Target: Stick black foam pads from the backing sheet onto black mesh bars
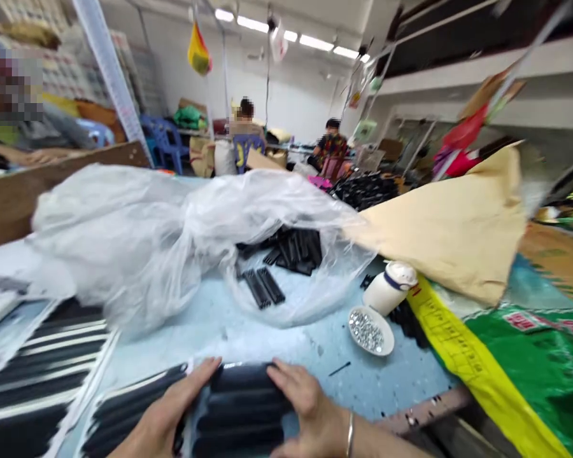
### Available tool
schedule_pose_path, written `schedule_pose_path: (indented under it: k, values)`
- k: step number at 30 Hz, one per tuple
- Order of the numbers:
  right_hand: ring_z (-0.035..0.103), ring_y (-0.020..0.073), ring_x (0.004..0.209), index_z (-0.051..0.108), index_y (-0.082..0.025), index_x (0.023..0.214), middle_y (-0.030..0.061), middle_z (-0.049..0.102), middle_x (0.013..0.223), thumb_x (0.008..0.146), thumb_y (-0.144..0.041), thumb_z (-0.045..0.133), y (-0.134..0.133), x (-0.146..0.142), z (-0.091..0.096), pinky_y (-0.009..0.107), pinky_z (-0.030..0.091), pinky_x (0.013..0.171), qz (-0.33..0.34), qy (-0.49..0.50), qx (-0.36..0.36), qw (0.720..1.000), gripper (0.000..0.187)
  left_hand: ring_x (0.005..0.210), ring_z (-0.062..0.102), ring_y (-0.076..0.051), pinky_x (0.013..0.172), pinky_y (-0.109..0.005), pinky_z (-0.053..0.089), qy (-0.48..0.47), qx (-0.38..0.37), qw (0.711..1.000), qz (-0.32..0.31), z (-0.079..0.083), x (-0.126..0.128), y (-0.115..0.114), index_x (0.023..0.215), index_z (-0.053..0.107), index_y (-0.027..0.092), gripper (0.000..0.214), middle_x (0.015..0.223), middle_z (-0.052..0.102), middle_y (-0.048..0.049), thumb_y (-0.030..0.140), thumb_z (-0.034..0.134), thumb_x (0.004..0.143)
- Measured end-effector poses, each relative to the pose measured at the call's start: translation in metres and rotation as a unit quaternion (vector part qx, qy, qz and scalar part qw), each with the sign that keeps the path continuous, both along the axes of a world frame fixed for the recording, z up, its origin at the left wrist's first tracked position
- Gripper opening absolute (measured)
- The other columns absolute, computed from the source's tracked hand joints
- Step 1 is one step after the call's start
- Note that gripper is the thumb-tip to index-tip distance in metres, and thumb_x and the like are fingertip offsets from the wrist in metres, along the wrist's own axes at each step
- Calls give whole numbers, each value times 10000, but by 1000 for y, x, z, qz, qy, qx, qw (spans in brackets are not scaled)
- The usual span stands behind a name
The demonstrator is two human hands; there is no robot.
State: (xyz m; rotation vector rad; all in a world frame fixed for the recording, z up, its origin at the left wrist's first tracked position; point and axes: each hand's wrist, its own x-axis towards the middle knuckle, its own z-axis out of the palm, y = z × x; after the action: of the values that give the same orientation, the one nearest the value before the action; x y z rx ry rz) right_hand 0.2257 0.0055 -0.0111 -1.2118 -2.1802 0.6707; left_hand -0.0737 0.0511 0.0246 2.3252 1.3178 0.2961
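- In the head view, a row of black strips lies at the near edge of the blue tabletop, directly between the two hands.
- The strips' long axis runs crosswise, roughly from one hand to the other; they sit one behind another, near to far.
- The left hand is at their left end, partly curled; whether it grips them cannot be told.
- The right hand has thumb and fingers spread apart, fingertips touching the right end. Neither hand is clearly nearer.
- Just left of the left hand lies another pack of black strips.
- Beyond the hands are a clear plastic bag, loose black pieces and, farther right, a white dish of small silvery bits.
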Motion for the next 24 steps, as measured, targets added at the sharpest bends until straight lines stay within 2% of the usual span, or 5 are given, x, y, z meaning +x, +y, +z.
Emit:
schedule_pose_path:
  k: [2,9,17,20,24]
  values:
    - [466,422,1307,393,-83,1465,271,435,1460,523,-509,879,-3,4,0,549,375,1093,11,-28,-23,999,1142,1295,515,-316,1098,-393,411,-18,-34,999,-10,-8,0,-6,1509,297,310,1031,1476,499,-41,145,704,576]
    - [380,462,1350,381,42,1436,331,370,1470,513,-307,837,2,2,13,589,339,1104,33,-77,-66,994,1088,1324,490,-315,1095,-460,402,-119,-23,992,-37,-19,4,-6,1529,208,292,1082,1483,480,-105,105,644,557]
    - [472,420,1270,569,-122,1315,220,528,1355,428,-355,888,15,12,32,541,367,1080,-27,46,-187,981,971,1098,629,-308,978,-434,492,-156,-154,975,21,20,12,-5,1529,246,296,1112,1271,639,-65,111,644,507]
    - [603,327,1066,652,-170,1171,131,629,1179,413,-405,894,14,17,44,436,498,920,-64,140,-351,924,830,960,675,-288,847,-376,555,-197,-287,928,131,28,14,-10,1483,366,250,1035,1082,705,-50,164,694,505]
    - [626,156,631,686,-143,879,29,667,756,590,-473,765,18,13,48,221,482,514,-76,255,-544,796,445,661,697,-235,478,-240,514,-264,-487,801,228,26,20,-11,1260,565,123,709,679,685,-19,384,722,620]
